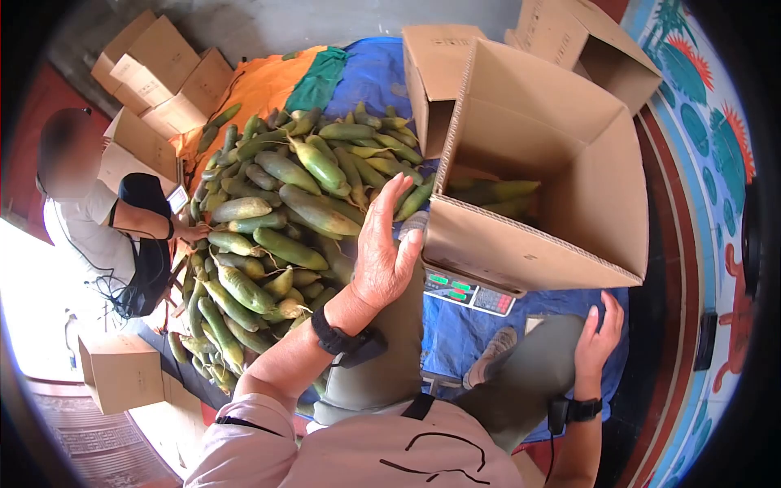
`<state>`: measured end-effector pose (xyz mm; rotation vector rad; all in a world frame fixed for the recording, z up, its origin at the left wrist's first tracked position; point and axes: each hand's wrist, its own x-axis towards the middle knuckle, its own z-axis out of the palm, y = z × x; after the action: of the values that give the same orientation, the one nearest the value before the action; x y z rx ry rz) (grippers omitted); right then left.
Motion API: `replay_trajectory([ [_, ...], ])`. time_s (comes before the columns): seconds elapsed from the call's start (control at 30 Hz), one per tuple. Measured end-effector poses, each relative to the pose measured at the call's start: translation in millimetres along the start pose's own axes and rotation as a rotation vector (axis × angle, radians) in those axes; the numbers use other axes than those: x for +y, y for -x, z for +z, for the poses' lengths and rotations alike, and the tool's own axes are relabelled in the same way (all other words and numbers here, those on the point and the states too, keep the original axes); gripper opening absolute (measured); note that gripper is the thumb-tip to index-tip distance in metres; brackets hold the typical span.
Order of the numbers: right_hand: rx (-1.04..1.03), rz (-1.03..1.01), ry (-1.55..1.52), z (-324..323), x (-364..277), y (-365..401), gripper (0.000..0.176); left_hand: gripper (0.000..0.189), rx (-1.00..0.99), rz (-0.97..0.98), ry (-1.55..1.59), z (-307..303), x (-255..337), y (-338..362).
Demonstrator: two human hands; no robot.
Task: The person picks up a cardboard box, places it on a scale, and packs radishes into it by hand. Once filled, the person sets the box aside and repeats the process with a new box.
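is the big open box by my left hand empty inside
No, some long green vegetables lie at the bottom of the open box.

Long, tapered radishes [293,248] are coloured in mottled greens, with paler yellowish tips. Open cardboard boxes [529,244] are seen in plain tan brown. The spread sheeting [272,81] is divided into orange, green and bright blue. Green and red digits are shown on the pale scale panel [468,291]. The white-and-blue patterned border [691,89] is decorated with green leaf shapes and spiky red flowers.
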<state>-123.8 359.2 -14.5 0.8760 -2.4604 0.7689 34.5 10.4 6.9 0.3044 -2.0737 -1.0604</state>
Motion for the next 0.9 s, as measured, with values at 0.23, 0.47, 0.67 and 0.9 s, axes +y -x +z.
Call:
replay_trajectory([
  [0.23, -0.044, 0.020, 0.032, -2, 4, 1, 0.029, 0.051, 0.096, -0.254, -0.363, -53, -77, 29],
  [0.47, -0.083, 0.067, 0.028, 1, 4, -1, 0.030, 0.047, 0.024, -0.443, -0.974, -145, -195, 107],
  [0.67, -0.099, 0.047, 0.037, 3, 4, -4, 0.029, 0.035, -0.154, -0.794, -1.448, -212, -223, 129],
  [0.9, -0.093, 0.045, 0.036, 4, -5, -7, 0.026, 0.026, -0.496, -0.802, -1.492, -235, -257, 140],
])
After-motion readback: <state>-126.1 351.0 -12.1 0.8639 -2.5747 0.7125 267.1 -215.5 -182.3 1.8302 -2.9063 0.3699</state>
